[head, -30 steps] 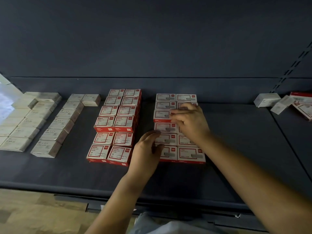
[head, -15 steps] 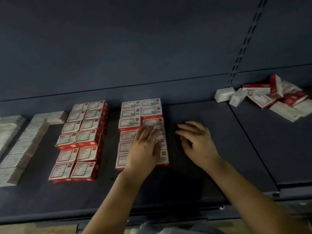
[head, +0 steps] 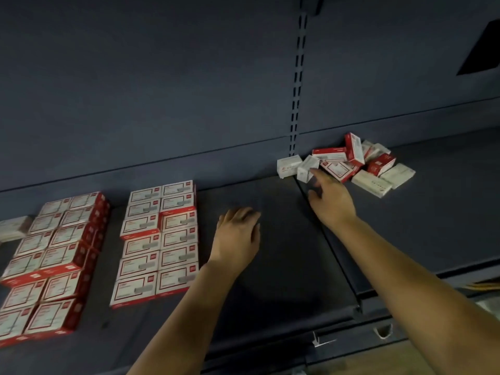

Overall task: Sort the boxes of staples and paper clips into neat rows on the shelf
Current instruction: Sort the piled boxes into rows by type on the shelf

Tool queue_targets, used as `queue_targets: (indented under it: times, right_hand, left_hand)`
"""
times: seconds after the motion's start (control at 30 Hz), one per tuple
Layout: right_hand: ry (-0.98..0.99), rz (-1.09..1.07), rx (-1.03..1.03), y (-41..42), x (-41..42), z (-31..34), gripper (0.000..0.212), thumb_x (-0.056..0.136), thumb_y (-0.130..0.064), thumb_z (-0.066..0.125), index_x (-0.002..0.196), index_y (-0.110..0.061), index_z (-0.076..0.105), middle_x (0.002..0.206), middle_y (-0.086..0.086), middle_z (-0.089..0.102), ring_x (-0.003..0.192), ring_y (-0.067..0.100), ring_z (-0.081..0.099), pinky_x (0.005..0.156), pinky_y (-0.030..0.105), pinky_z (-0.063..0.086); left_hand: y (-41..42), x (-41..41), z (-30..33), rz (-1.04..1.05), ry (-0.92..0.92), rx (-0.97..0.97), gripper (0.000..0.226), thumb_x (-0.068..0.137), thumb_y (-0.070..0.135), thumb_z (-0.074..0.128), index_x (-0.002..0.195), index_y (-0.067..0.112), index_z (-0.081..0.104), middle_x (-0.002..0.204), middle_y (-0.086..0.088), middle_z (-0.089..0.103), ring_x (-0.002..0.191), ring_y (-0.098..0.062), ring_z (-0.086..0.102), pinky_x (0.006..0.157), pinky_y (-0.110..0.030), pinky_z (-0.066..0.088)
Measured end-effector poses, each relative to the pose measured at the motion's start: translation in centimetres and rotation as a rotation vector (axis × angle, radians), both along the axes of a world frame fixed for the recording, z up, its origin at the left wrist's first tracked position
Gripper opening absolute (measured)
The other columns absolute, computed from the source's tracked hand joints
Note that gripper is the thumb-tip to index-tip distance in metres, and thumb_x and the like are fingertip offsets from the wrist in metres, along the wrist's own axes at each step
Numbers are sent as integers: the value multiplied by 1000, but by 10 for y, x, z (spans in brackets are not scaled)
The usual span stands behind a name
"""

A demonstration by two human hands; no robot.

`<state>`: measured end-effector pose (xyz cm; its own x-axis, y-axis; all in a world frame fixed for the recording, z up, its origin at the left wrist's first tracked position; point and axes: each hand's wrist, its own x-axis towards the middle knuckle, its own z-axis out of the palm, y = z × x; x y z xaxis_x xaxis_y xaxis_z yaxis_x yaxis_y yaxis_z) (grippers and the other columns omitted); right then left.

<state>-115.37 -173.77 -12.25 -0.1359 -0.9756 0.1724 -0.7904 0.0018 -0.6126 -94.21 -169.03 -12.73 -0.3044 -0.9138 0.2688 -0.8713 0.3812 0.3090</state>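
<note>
Two neat blocks of red-and-white boxes lie on the dark shelf point(head: 270, 266): one block at the far left point(head: 51, 261), one in the middle point(head: 159, 239). A loose pile of red and white boxes point(head: 349, 161) lies at the back right. My right hand point(head: 328, 196) stretches toward that pile, index finger pointing at a small white box point(head: 305, 167) on its left edge, holding nothing. My left hand point(head: 238, 236) hovers, fingers loosely bent, over bare shelf just right of the middle block, holding nothing.
A pale beige box point(head: 13, 227) shows at the left edge. A slotted upright point(head: 297, 85) runs up the back panel behind the pile. A seam between two shelf boards point(head: 327, 239) runs from the pile to the front lip.
The view has swung right. My right hand left the middle block and reached out toward the loose pile. My left hand lifted off the middle block and moved right of it.
</note>
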Motion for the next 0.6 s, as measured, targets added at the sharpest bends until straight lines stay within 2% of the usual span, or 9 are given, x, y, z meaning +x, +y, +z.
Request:
queue_targets:
  times: [0.1,0.17,0.23,0.3,0.4,0.47,0.6]
  right_hand:
    - [74,22,102,-18,-3,7,53,92,-26,50,141,-21,30,112,10,59,103,31,56,82,38,48]
    - [77,17,102,-25,-2,8,43,93,-32,47,132,-19,35,101,10,61,95,31,59,71,35,47]
    - [55,-1,88,-31,0,7,38,93,-37,47,124,-17,38,98,9,62,92,30,60,66,31,42]
    - [7,-32,84,-37,2,7,45,91,-43,51,123,-15,37,105,9,61,98,29,59,68,31,41]
    - [-17,-107,144,-46,5,12,67,85,-50,57,131,-10,29,114,14,59,106,33,56,71,36,43]
    - [-29,-151,182,-53,5,14,68,84,-51,58,129,-9,29,116,17,58,107,35,56,72,37,44]
    - [-130,-191,163,-57,5,10,52,87,-39,58,121,-7,36,108,15,60,98,32,59,67,34,43]
  left_hand:
    - [-1,-8,6,1,3,17,32,92,18,48,119,8,61,122,-11,59,115,-31,52,99,-45,38]
    - [0,-10,6,-5,35,0,36,87,22,42,108,5,66,108,-13,65,99,-34,61,87,-48,48]
    - [1,-12,5,-10,35,-2,41,84,25,38,103,5,68,103,-12,66,94,-34,63,82,-48,51]
    - [3,-14,6,-20,4,11,41,83,26,38,102,7,68,102,-10,67,95,-32,63,81,-47,52]
    - [4,-14,7,-28,-16,12,39,83,26,39,100,9,70,100,-7,67,94,-30,64,80,-44,52]
    - [2,-14,10,-27,-9,7,37,83,25,39,99,10,70,100,-6,67,93,-28,64,81,-42,51]
    - [2,-14,11,-17,35,15,35,84,24,42,100,9,70,99,-7,68,91,-28,65,83,-42,51]
